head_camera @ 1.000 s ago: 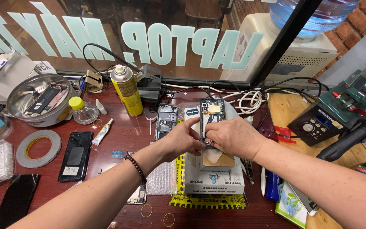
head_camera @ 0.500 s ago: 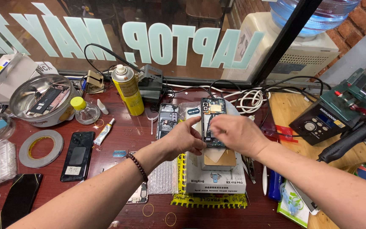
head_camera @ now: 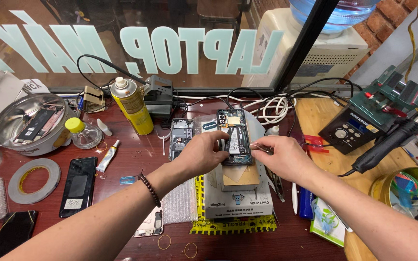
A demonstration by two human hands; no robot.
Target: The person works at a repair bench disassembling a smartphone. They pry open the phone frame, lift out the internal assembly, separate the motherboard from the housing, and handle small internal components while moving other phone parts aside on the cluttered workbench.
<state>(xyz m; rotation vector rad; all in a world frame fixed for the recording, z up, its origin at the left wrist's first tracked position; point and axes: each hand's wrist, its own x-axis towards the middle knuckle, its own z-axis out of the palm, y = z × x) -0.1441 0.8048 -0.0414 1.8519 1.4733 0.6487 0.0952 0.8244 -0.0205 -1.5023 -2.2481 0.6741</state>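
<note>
The counter (head_camera: 136, 159) is crowded: glass window along the back edge, cables behind, a soldering station (head_camera: 359, 123) right, a yellow spray can (head_camera: 132, 106) left. Little free room remains around the grey box (head_camera: 238, 193) at centre. On it lies the opened phone (head_camera: 235, 137). The left hand (head_camera: 201, 153) closes its fingers on the phone's left edge; the right hand (head_camera: 281, 157) pinches tweezers (head_camera: 256, 148) at its right edge.

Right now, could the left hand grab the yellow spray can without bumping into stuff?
Probably yes. The left hand rests on the opened phone, and the yellow spray can stands upright farther left, with only a flat phone frame lying between them.
</note>
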